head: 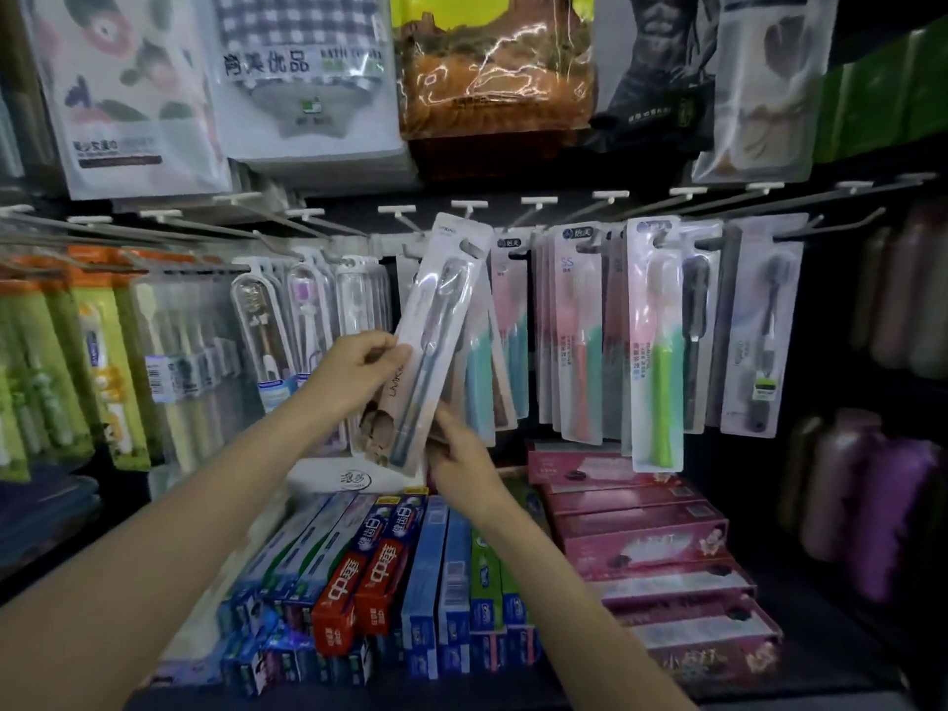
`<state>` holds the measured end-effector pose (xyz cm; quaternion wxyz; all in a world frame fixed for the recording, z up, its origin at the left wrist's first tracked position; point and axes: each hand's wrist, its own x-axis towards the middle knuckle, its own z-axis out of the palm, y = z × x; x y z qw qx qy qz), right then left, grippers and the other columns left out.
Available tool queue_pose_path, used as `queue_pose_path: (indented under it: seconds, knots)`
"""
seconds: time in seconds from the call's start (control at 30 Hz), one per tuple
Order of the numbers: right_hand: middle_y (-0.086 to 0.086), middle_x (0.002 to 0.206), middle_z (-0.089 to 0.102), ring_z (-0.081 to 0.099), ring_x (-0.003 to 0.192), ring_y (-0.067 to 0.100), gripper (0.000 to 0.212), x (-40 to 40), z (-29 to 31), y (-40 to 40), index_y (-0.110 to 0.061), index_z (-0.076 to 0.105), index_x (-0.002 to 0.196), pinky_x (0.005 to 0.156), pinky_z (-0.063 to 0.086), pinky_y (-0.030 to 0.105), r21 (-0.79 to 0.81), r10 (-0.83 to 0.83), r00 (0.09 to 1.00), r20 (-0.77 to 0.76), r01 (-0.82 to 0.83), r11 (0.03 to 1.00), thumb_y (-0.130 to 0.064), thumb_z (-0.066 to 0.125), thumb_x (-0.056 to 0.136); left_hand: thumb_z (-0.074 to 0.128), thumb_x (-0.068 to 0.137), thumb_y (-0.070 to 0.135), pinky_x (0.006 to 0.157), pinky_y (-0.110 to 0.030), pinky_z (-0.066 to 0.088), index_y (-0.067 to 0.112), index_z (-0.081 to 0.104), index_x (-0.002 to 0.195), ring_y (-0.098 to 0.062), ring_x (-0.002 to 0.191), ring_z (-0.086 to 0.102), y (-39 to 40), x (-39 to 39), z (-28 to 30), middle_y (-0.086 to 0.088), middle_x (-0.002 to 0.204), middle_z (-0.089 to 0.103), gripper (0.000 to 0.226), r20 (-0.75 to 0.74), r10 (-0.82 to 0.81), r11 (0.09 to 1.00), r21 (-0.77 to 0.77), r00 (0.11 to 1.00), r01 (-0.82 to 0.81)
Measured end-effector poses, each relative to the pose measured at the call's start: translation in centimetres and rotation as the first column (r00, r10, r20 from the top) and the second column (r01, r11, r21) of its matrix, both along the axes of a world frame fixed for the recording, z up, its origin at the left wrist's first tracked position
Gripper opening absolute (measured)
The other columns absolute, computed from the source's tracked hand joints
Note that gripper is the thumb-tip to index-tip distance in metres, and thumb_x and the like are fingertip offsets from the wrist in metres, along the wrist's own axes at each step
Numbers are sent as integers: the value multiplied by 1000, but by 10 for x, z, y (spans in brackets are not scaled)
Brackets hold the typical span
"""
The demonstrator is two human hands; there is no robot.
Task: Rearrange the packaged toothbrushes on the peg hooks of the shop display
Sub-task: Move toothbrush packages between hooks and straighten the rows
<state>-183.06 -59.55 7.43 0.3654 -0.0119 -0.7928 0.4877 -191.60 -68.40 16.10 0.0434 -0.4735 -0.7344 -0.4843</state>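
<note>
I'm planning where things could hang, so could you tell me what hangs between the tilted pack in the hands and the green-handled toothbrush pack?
In the head view, pink-and-teal toothbrush packs hang between the tilted pack and the green-handled pack.

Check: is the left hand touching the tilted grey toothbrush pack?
Touching. The head view shows the left hand with fingers curled over the left edge of the grey toothbrush pack, no gap; the right hand grips its lower end.
</note>
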Motion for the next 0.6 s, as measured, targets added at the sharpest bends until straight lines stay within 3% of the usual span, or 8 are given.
queue_pose_path:
  seconds: [0.1, 0.17, 0.23, 0.33, 0.43, 0.5, 0.6]
  knots:
    - [9, 130, 49, 47, 121, 19, 56, 7, -4, 14, -4, 54, 123, 105, 36, 23, -59, -172, 984, -43, 169, 984, 24, 33, 80, 49, 94, 17, 58, -20, 34, 1, 62, 86, -13, 70, 49, 0, 0, 3, -14, 82, 56, 22, -74, 32, 999, -7, 997, -33]
    - [7, 123, 53, 53, 110, 16, 44, 13, -5, 30, -12, 60, 109, 103, 41, 26, -195, -407, 911, -64, 388, 901, 18, 38, 84, 48, 95, 19, 53, -12, 32, 0, 60, 87, -16, 66, 50, -1, -1, 4, -13, 80, 58, 24, -120, 58, 998, -10, 991, -59]
    - [6, 120, 52, 51, 99, 8, 30, 18, -2, 43, -15, 55, 106, 101, 43, 28, -268, -510, 858, -61, 478, 836, 8, 45, 89, 48, 95, 18, 46, -8, 29, 4, 58, 82, -12, 57, 45, -2, -1, 4, -4, 70, 54, 22, -136, 65, 998, -9, 989, -66]
    - [7, 130, 44, 42, 106, 7, 34, 16, 3, 58, -8, 46, 125, 96, 33, 16, -190, -494, 869, 11, 487, 853, -6, 52, 92, 48, 95, 20, 50, -10, 29, 0, 58, 81, -13, 64, 46, -3, -4, 5, -9, 71, 53, 26, -136, 47, 999, -9, 990, -49]
    - [8, 138, 39, 40, 126, 19, 58, 4, 6, 64, -7, 34, 136, 105, 33, 26, -174, -413, 908, 71, 419, 891, -12, 64, 86, 49, 94, 21, 60, -24, 35, -1, 59, 85, -18, 71, 50, -7, -6, 6, -17, 78, 55, 26, -103, 35, 999, -9, 994, -36]
    - [9, 139, 39, 42, 127, 23, 69, -4, 9, 63, -7, 31, 137, 107, 36, 35, -221, -361, 929, 82, 370, 902, -14, 71, 80, 50, 94, 20, 64, -27, 37, -2, 60, 87, -21, 76, 52, -8, -5, 8, -21, 81, 58, 26, -100, 26, 1000, 0, 995, -26]
    - [10, 133, 46, 46, 122, 22, 70, -13, 17, 60, -6, 30, 135, 95, 37, 23, -221, -352, 930, 108, 368, 903, -11, 72, 79, 50, 94, 19, 70, -29, 40, -6, 60, 94, -24, 81, 55, -9, -5, 9, -29, 95, 61, 27, -118, 43, 999, -2, 992, -43]
